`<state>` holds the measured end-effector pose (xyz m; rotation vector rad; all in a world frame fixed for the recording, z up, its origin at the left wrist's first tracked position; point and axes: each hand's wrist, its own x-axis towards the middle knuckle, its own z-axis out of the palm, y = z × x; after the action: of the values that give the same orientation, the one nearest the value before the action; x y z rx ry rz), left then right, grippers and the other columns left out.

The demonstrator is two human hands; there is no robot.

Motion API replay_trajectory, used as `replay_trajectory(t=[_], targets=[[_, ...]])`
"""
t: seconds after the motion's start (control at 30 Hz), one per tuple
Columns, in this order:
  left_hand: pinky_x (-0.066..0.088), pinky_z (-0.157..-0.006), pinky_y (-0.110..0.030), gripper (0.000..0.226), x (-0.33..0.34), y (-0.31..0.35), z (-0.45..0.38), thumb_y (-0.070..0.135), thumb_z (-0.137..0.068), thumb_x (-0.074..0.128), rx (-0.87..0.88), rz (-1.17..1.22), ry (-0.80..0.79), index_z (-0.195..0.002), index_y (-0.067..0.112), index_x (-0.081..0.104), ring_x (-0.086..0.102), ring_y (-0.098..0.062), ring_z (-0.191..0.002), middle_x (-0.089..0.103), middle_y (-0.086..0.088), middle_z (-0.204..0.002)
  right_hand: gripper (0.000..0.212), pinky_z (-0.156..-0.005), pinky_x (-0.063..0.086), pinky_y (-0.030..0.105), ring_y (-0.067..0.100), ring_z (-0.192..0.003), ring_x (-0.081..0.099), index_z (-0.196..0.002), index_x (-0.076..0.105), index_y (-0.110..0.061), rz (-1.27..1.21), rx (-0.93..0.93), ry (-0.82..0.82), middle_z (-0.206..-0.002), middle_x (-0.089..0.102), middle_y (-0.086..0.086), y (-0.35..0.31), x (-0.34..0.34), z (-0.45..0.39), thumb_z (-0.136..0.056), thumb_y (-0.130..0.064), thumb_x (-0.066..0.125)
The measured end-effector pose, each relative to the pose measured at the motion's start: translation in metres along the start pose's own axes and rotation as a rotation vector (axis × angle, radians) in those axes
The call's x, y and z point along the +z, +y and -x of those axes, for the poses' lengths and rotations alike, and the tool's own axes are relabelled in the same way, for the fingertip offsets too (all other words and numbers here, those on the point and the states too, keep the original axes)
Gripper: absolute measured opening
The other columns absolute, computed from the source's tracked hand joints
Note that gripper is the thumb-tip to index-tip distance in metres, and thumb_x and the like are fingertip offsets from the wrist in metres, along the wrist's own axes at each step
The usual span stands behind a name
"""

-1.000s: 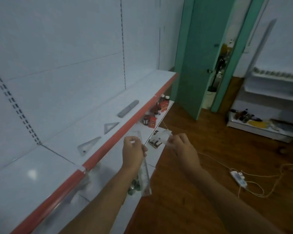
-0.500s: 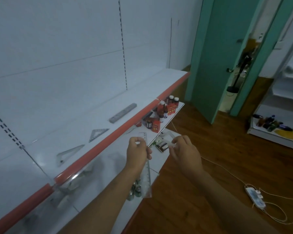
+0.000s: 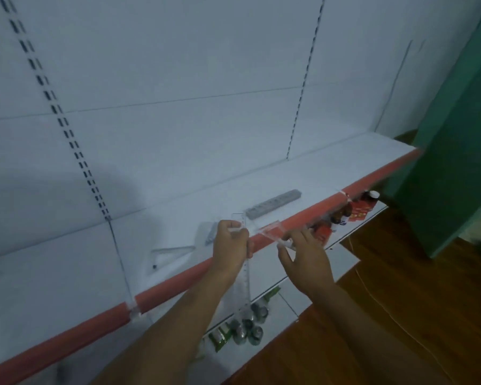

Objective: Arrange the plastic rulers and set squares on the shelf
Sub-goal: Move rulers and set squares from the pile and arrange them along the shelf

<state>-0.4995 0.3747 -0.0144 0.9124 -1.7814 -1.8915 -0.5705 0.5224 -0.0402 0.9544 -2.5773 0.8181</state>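
Both forearms bare, no sleeves; left hand [image 3: 232,250], right hand [image 3: 306,257] ungloved, ringless.

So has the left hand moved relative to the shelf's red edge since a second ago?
Yes. The left hand was below the red edge, over the lower shelf; it now overlaps the edge, higher and nearer the shelf top.

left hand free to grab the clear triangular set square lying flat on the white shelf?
Probably not yet. The left hand already grips a long clear plastic ruler. The clear triangular set square lies just left of it on the white shelf, nothing between.
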Motion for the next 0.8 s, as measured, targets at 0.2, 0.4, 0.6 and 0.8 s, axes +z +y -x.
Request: replay_trajectory(t=[0.2,0.4,0.6,0.8], targets=[[0.042,-0.048,-0.024,0.020,-0.062,-0.009,-0.029,0.014,-0.089,0.053,-0.034,0.023,0.274,-0.109,0.016,0.048,0.052,-0.017,-0.050,0.064,-0.011,-0.073,0.018,-0.064,0.043,0.030,0.019,-0.075,0.057,-0.097,0.059,-0.017,-0.188,-0.231,-0.118,-0.099,0.056,-0.001,-0.033,0.056,-0.043,-0.086,-0.030,0.055],[0.043,-0.050,-0.026,0.020,-0.104,-0.019,-0.023,0.015,-0.090,0.054,-0.037,0.029,0.611,-0.109,0.013,0.049,0.055,-0.019,-0.052,0.064,-0.011,-0.076,0.018,-0.072,0.037,0.028,0.016,-0.082,0.058,-0.098,0.060,-0.020,-0.301,-0.499,-0.269,-0.098,0.060,-0.004,-0.064,0.101,-0.069,-0.085,-0.031,0.056],[0.045,-0.045,-0.025,0.016,-0.132,-0.032,0.005,0.018,-0.092,0.052,-0.076,-0.027,0.908,-0.107,0.014,0.046,0.059,-0.022,-0.059,0.061,-0.006,-0.089,0.020,-0.087,0.026,0.029,0.011,-0.093,0.060,-0.092,0.059,-0.027,-0.322,-0.645,-0.356,-0.097,0.063,-0.012,-0.096,0.142,-0.070,-0.080,-0.038,0.047],[0.055,-0.077,-0.038,0.036,-0.131,-0.052,0.023,0.028,-0.080,0.075,-0.080,-0.158,0.924,-0.103,0.018,0.049,0.063,-0.016,-0.084,0.062,0.003,-0.095,0.016,-0.095,0.021,0.036,0.013,-0.097,0.061,-0.085,0.056,-0.029,-0.302,-0.713,-0.257,-0.088,0.061,-0.014,-0.109,0.158,-0.057,-0.073,-0.035,0.046]])
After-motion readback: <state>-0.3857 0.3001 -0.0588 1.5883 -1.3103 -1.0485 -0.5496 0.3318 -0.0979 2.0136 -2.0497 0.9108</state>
